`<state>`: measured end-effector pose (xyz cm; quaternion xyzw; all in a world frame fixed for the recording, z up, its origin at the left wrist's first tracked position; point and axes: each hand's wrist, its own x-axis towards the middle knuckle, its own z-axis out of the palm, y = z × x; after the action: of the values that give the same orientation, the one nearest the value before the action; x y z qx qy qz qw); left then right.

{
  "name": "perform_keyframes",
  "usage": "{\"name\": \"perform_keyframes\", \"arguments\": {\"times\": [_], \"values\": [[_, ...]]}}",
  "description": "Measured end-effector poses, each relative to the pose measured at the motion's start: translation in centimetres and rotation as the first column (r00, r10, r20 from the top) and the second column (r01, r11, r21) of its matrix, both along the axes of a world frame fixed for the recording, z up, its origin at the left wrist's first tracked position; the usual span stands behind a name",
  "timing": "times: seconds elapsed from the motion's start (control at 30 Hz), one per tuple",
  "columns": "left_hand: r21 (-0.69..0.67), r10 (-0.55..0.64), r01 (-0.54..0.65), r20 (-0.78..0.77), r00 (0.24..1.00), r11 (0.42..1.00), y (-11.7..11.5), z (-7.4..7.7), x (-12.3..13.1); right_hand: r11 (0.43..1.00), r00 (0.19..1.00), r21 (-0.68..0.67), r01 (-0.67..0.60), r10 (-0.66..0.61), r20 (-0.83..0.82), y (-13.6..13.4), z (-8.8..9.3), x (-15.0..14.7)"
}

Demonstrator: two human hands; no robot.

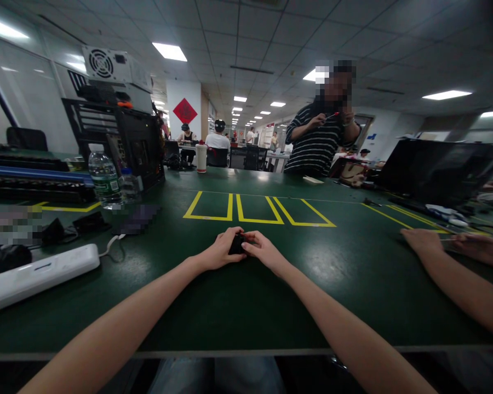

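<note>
A small black object [236, 244] is held between my two hands, low over or on the green table [238, 306]. My left hand [222, 249] grips its left side, with the fingers curled over the top. On the right side, my right hand [263, 250] closes thumb and fingers on the same object. The fingers cover much of it, so its exact shape is hidden. Just beyond my hands, three yellow tape outlines [261, 221] lie on the table.
At the left are a white power strip [61, 273], a water bottle [103, 178] and black computer hardware [137, 137]. Another person's hands [425, 241] rest at the right, near a monitor [435, 169]. A person in stripes [318, 142] stands across the table; a cup [201, 157] is there.
</note>
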<state>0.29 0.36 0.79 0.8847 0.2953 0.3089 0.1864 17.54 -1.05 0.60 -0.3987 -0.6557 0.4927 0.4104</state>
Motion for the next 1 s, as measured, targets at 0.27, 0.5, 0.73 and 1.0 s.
{"name": "perform_keyframes", "arguments": {"times": [0.27, 0.5, 0.73, 1.0], "values": [[0.011, -0.003, 0.003, 0.006, 1.0, 1.0, 0.2, -0.1, 0.0, 0.997, 0.998, 0.073, -0.029, 0.034, -0.06, -0.1, -0.2, 0.1], [-0.031, -0.006, 0.007, 0.009, 1.0, 1.0, -0.1, 0.3, 0.0, 0.999, 0.999, 0.035, 0.033, -0.032, -0.031, 0.3, -0.5, -0.1], [-0.024, -0.003, 0.003, -0.011, 1.0, 1.0, -0.1, 0.3, 0.0, 0.999, 1.0, 0.04, -0.021, 0.021, -0.017, -0.5, 0.2, 0.2], [-0.062, -0.005, 0.005, 0.004, 1.0, 0.998, 0.3, 0.0, 0.0, 0.998, 1.0, 0.063, 0.03, -0.031, 0.003, -0.2, -0.1, 0.0]]}}
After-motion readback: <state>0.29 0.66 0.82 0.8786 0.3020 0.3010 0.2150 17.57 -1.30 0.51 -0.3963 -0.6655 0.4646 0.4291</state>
